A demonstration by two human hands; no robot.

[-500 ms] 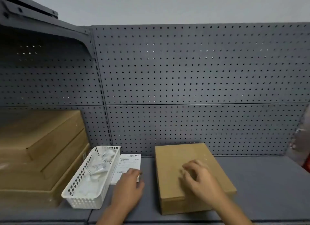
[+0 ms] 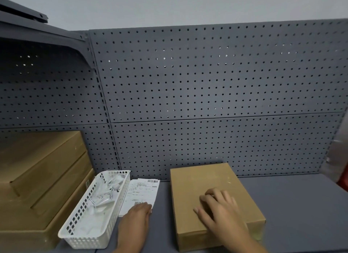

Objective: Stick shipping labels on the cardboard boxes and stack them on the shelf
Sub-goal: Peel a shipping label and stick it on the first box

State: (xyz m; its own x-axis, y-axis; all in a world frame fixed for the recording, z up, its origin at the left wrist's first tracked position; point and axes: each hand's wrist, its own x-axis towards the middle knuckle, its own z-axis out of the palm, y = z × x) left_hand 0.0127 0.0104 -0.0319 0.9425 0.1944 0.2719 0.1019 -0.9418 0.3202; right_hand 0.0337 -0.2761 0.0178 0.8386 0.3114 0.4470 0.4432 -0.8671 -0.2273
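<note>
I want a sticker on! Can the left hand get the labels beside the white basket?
Probably yes: the left hand touches the near end of the labels, and nothing else covers them.

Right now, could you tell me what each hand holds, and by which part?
Nothing is plainly held. The right hand rests atop the cardboard box; the left hand covers the near end of the shipping labels, and a pinch cannot be told.
</note>
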